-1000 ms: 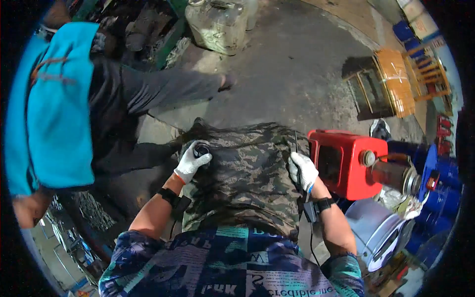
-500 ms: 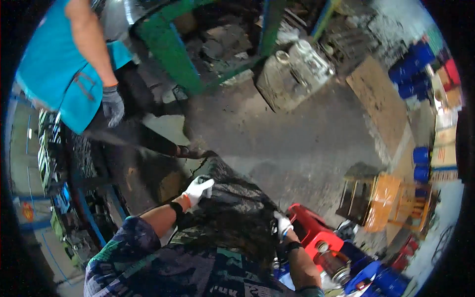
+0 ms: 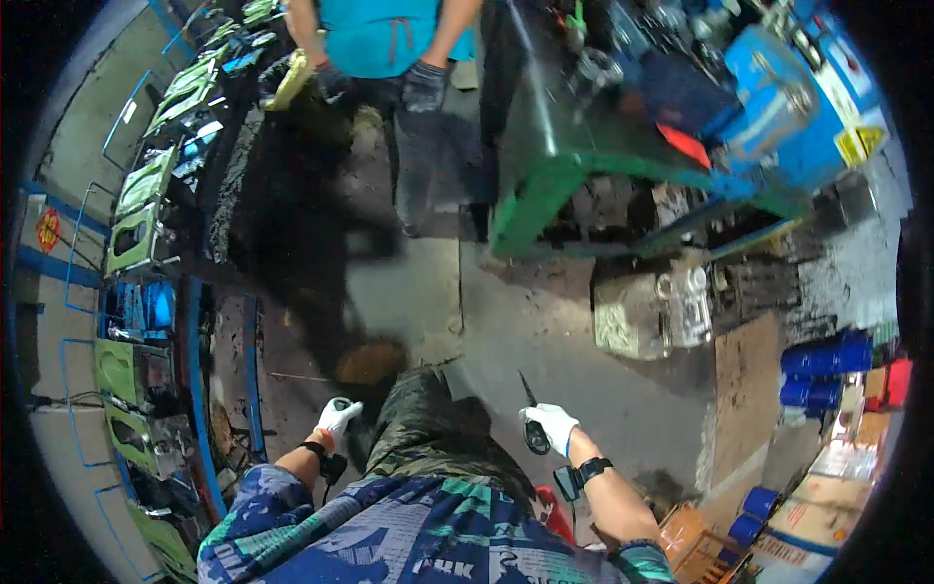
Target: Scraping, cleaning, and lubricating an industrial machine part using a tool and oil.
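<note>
My left hand (image 3: 338, 417), in a white glove, hangs beside my left thigh with its fingers curled. A small dark thing shows at its fingers, too small to name. In front of my right side, my gloved right hand (image 3: 553, 425) is closed round what looks like a pair of scissors (image 3: 536, 438). Its dark pointed end sticks up ahead of the glove, and a black loop hangs below. Both wrists carry black straps. Dark patterned trousers (image 3: 423, 419) cover my legs between the hands.
Ahead stands a person in a turquoise top (image 3: 365, 39) and dark gloves. A green-framed bench (image 3: 545, 195) holds tools and blue machinery. A dirty pale container (image 3: 632, 311) sits by it. Green-grey units (image 3: 131, 370) line the left; cardboard (image 3: 744, 399) and blue drums (image 3: 827, 355) lie right.
My view has swung left, bringing the left-hand units and the person ahead into the middle. My right hand has come up from beside my thigh, showing the scissors.
</note>
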